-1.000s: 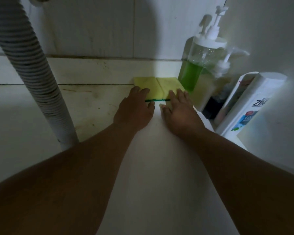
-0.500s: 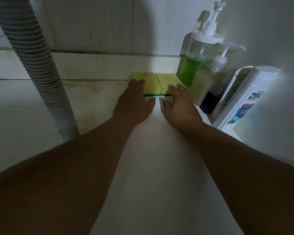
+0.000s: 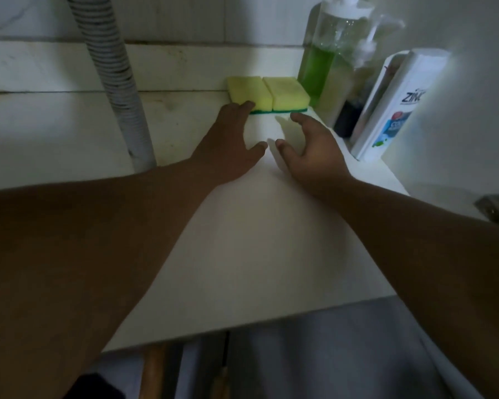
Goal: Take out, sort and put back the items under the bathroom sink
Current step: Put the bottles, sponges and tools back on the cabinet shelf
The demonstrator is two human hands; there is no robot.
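Note:
Two yellow sponges with green scouring bases lie side by side against the back wall of the cabinet: the left sponge (image 3: 249, 92) and the right sponge (image 3: 285, 92). My left hand (image 3: 231, 139) lies flat on the shelf, its fingertips touching the front of the left sponge. My right hand (image 3: 308, 145) hovers just in front of the right sponge, fingers loosely curved, holding nothing. To the right stand a clear pump bottle of green liquid (image 3: 323, 61), a smaller pump bottle (image 3: 355, 90) and a white shampoo bottle (image 3: 392, 108).
A ribbed grey drain hose (image 3: 116, 79) runs down to the white cabinet floor (image 3: 242, 240) at the left. The cabinet's side wall closes the right. A metal hinge (image 3: 493, 207) shows at the right edge. The shelf's front edge is near the bottom.
Both hands have drawn back from the sponges: the right hand has come off the right sponge, the left keeps only fingertips on the left one. The view has pulled back.

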